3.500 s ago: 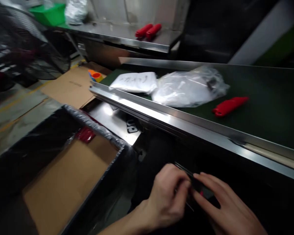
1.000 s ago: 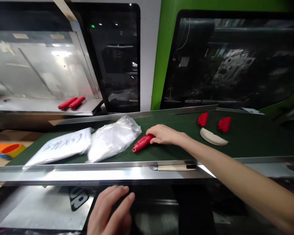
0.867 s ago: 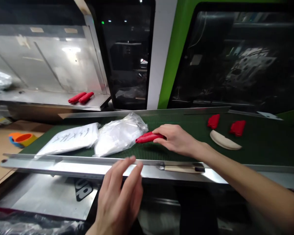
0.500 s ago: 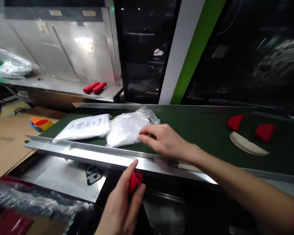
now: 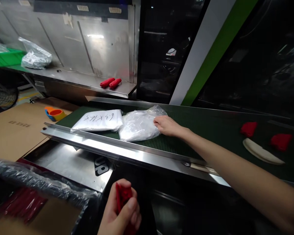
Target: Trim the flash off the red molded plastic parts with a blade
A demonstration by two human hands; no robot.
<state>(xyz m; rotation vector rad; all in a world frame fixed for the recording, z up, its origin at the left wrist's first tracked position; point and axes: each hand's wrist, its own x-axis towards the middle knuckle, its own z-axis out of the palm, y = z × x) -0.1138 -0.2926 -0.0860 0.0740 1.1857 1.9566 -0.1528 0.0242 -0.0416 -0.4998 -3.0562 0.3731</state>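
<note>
My left hand (image 5: 121,209), low in the middle of the view, is wrapped around a red plastic part (image 5: 124,195). Stretched over the green conveyor belt (image 5: 196,127), my right hand (image 5: 167,125) pinches the right edge of a stack of clear plastic bags (image 5: 140,124). Left of that stack lies a white packet (image 5: 98,120) with handwritten figures on it. Further right on the belt are a red piece (image 5: 248,129), a second red piece (image 5: 281,141) and a cream half-moon-shaped piece (image 5: 262,151).
A metal rail (image 5: 107,143) edges the belt, with a wooden-handled tool (image 5: 201,167) on it. Two red handle-like parts (image 5: 110,83) lie on the metal shelf behind. An orange and blue ring-shaped object (image 5: 56,114) sits on cardboard (image 5: 17,127). A plastic-lined box (image 5: 58,209) stands front left.
My right hand has moved onto the bag stack's edge and its fingers have closed. My left hand has turned, showing more of the red part. The view has shifted left.
</note>
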